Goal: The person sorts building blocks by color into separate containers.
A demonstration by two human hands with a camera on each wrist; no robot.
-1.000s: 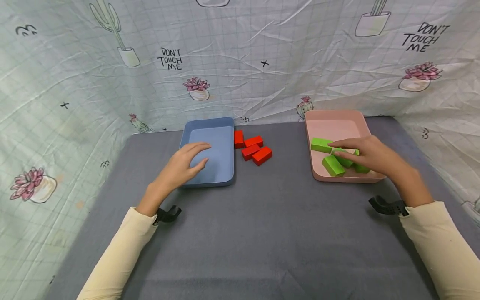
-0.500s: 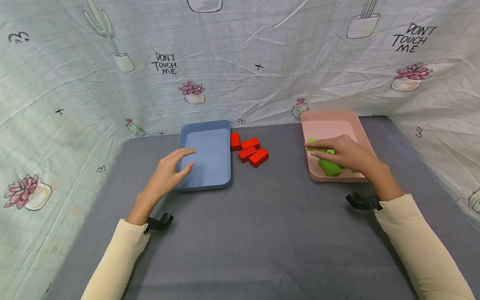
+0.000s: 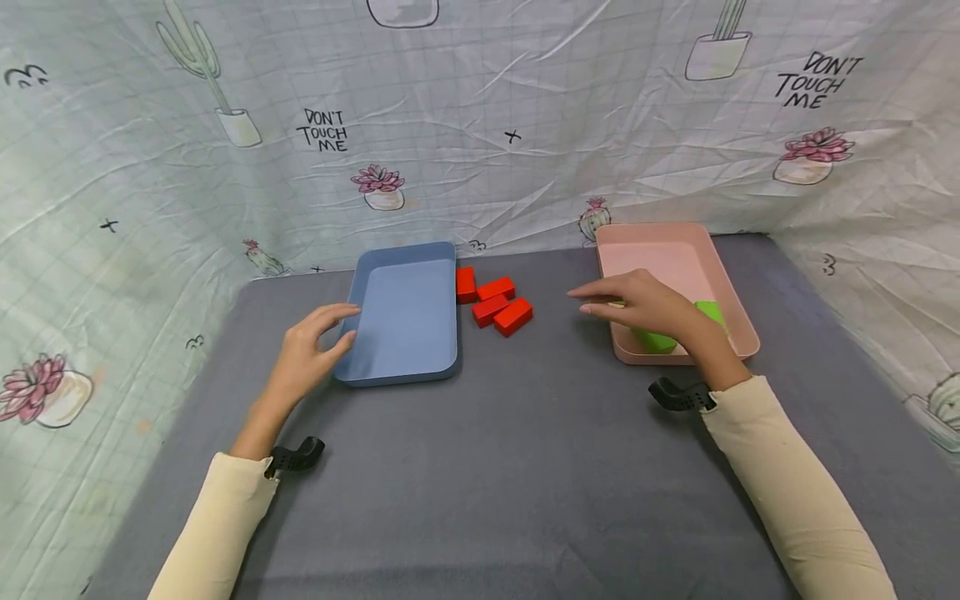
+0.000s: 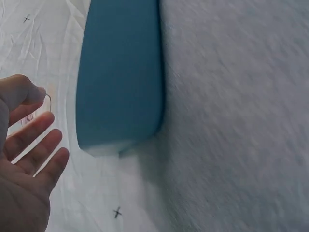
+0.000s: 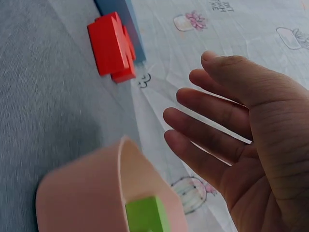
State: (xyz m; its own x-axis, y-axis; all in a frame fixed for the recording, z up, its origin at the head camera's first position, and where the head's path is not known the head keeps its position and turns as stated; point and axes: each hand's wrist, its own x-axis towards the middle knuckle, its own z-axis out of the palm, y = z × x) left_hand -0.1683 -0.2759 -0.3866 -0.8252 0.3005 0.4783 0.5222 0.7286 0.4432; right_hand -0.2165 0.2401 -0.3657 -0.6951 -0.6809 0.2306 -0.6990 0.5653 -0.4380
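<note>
My left hand (image 3: 306,350), fingers apart and holding nothing, hovers at the left side of a blue tray (image 3: 405,312). In the left wrist view the same blue tray (image 4: 120,77) stands beyond loosely bent fingers. My right hand (image 3: 637,304) is over the left rim of a pink tray (image 3: 660,246), its fingers pointing toward a cluster of red blocks (image 3: 513,317). Nothing is between its fingers. Green blocks (image 3: 655,342) lie in the pink tray, partly hidden under the right hand. The right wrist view shows a green block (image 5: 146,214) inside the tray wall and red blocks (image 5: 110,46) farther off.
The red blocks lie on the grey tabletop (image 3: 480,467) against and beside the blue tray's right side. A printed cloth (image 3: 450,100) hangs behind and at both sides. Each wrist wears a black strap (image 3: 298,455).
My right hand has moved left from above the green blocks to the pink tray's left rim. The left hand has drawn back left from over the blue tray. The view has shifted slightly.
</note>
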